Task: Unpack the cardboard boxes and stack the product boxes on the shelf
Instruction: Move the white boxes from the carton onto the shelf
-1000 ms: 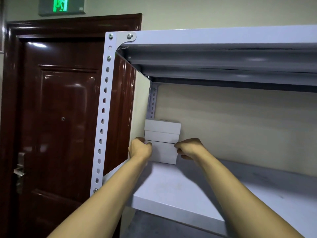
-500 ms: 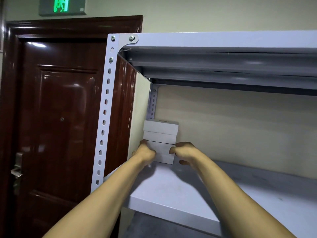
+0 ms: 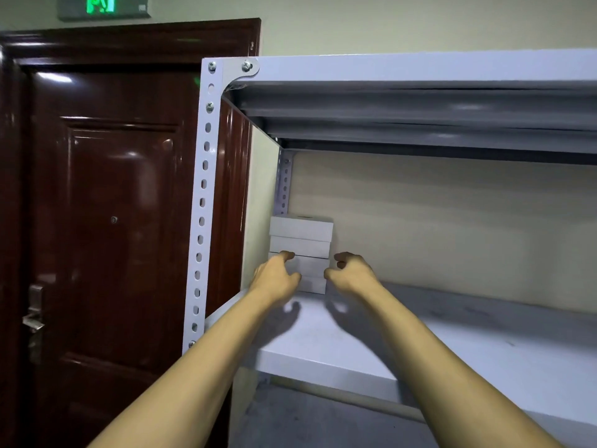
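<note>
In the shelf's (image 3: pixel 420 344) back-left corner, about 10 o'clock from frame centre: stack of white boxes (image 3: pixel 300 250), sitting on the lower board, tight against the rear upright (image 3: pixel 283 182) and the wall. At least three layers visible, top one slightly offset; lowest part partly hidden by the hands, so exact count unclear.

Left hand (image 3: pixel 277 276) at 9 o'clock of the stack, low down. Fingers loosely curled, fingertips touching the front-left edge of a lower box. Not a wrap-around grip; whether it's pressing or just touching, can't tell.

Right hand (image 3: pixel 350 273) at 3 o'clock of the stack, just beside the right edge. Fingers half-curled, thumb pointing toward the box. Looks like a small gap between it and the stack, holding nothing.

Both forearms come in from 6 o'clock, converging on the stack. Hand shadows fall on the board just in front of the boxes.

Front upright (image 3: pixel 203 202) at 9 o'clock of the hands. Dark red door (image 3: pixel 106 221) further left, green exit sign (image 3: pixel 101 4) at 11 o'clock above it. Upper board (image 3: pixel 420 69) overhead at 12 o'clock.
</note>
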